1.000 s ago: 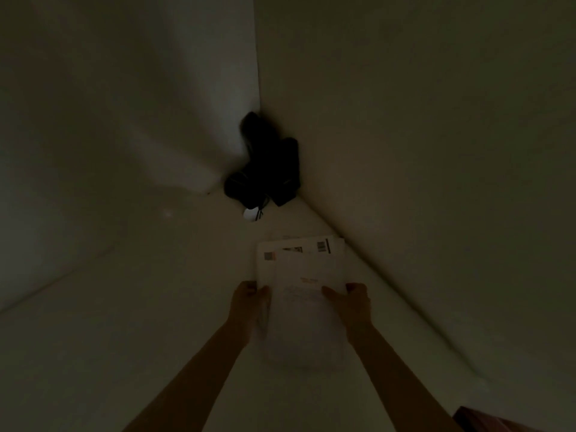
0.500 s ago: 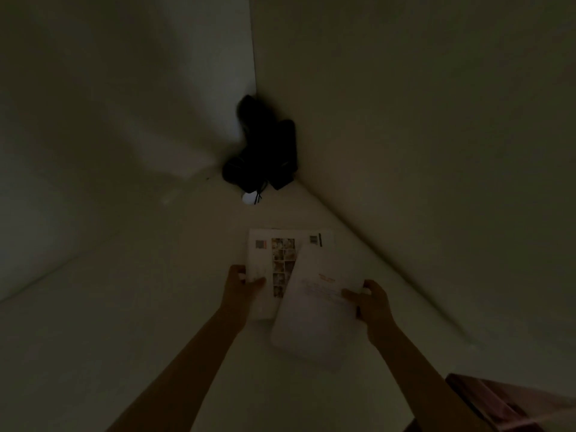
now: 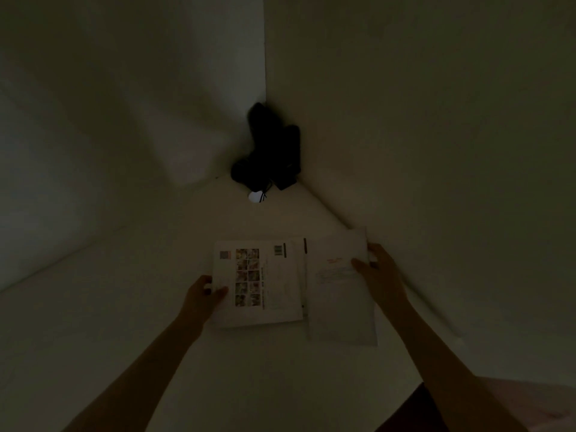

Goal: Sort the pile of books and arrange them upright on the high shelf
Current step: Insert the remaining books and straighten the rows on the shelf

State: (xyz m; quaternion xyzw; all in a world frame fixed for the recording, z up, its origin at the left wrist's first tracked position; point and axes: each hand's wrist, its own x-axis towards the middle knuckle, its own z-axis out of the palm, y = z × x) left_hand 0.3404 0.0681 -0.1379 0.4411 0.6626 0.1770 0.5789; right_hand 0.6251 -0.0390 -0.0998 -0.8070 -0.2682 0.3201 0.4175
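Dim light falls on a pale shelf (image 3: 124, 307) that runs into a corner where two walls meet. Two thin white books lie side by side on it, near its middle. One book (image 3: 268, 291), on the left, lies flat with a cover that shows a column of small pictures and a barcode near its top edge. The left hand (image 3: 202, 296) grips its left edge, thumb curled over the cover and the fingers tucked out of sight beneath. A second book (image 3: 338, 294), plainer, with faint red lettering and lines of text too blurred to read, lies just right of the first; their inner edges touch or overlap slightly, and which it is cannot be told. The right hand (image 3: 378, 272) holds its upper right edge, thumb pressed on the cover and fingers curled round the far side, close to the right wall (image 3: 436, 151). Farther back, in the corner itself, stands a dark object (image 3: 268, 151) whose form is lost in shadow, with a small white round thing (image 3: 255, 196) at its foot. At the lower right a reddish-brown surface (image 3: 514, 406) shows.
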